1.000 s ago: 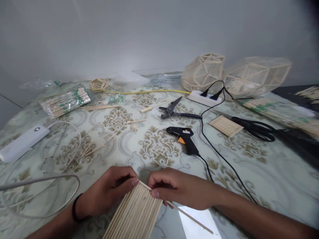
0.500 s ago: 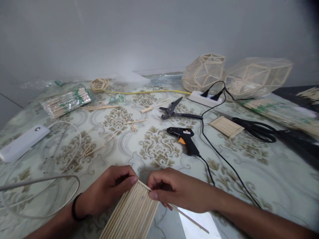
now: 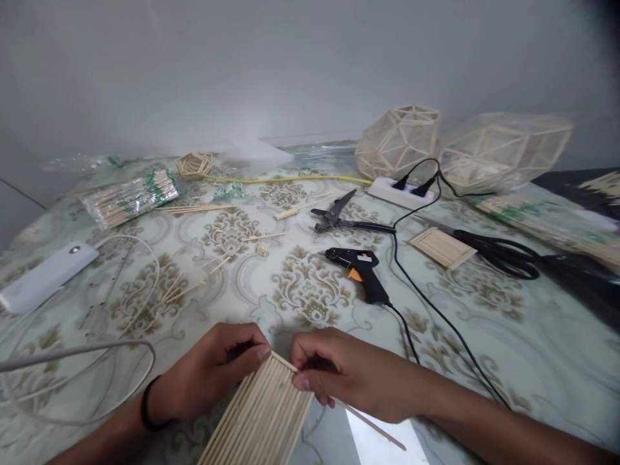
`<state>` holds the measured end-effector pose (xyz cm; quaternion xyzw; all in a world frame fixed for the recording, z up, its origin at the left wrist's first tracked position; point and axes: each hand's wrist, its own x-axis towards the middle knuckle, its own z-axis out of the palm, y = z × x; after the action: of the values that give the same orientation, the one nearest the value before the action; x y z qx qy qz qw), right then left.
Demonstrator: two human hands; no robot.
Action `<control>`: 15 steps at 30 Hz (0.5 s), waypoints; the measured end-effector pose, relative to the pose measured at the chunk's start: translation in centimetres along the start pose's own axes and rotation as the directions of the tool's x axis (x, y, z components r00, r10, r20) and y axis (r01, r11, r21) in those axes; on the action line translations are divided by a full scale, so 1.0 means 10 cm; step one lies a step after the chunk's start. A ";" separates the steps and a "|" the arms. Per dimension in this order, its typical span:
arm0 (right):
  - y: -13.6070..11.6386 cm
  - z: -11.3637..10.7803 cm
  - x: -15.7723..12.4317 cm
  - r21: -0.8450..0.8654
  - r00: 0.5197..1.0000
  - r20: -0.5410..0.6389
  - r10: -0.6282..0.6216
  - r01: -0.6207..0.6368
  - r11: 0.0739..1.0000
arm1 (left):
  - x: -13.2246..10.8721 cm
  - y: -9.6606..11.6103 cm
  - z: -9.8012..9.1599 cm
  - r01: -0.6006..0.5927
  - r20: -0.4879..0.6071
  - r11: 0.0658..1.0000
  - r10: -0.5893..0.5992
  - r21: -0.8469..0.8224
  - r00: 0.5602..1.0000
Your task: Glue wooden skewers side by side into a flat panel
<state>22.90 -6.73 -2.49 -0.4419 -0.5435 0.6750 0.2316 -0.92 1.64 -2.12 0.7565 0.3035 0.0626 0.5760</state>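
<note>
A flat panel of wooden sticks (image 3: 264, 413), laid side by side, slants up from the bottom edge between my hands. Across its far end runs a short stick (image 3: 284, 362). My left hand (image 3: 223, 368), with a black band at the wrist, pinches the panel's far left corner between thumb and fingers. At the far right corner, my right hand (image 3: 334, 371) grips the panel and the end of the short stick. A longer thin stick (image 3: 372, 428) sticks out from beneath my right hand; whether my fingers hold it is hidden.
Beyond my hands lie a black glue gun (image 3: 361, 271), pliers-like cutters (image 3: 334, 216) and black-handled scissors (image 3: 498, 252). A small stick panel (image 3: 442, 247) lies beside the scissors. Black cords run from the power strip (image 3: 400, 192). Bagged sticks (image 3: 133, 199) and a white device (image 3: 48, 276) are left.
Both hands and the panel appear shifted very slightly right in view, as does the whole table scene. My grip on the panel looks the same.
</note>
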 end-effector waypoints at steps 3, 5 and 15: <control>0.00 -0.01 -0.01 -0.030 1.000 0.009 -0.004 0.005 1.000 | -0.01 0.00 0.00 0.005 0.007 1.000 -0.005 -0.001 1.000; 0.01 0.00 -0.01 -0.018 1.000 0.009 -0.005 0.005 1.000 | -0.01 0.00 -0.01 0.010 0.005 1.000 -0.010 -0.006 1.000; 0.18 -0.17 0.07 0.202 0.993 -0.028 -0.114 0.118 0.972 | -0.02 0.03 -0.14 -0.043 0.035 0.981 0.051 -0.189 0.998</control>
<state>24.24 -5.79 -4.44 -0.3890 -0.4946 0.7087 0.3191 -1.65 2.65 -1.34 0.7066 0.2669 0.0898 0.6491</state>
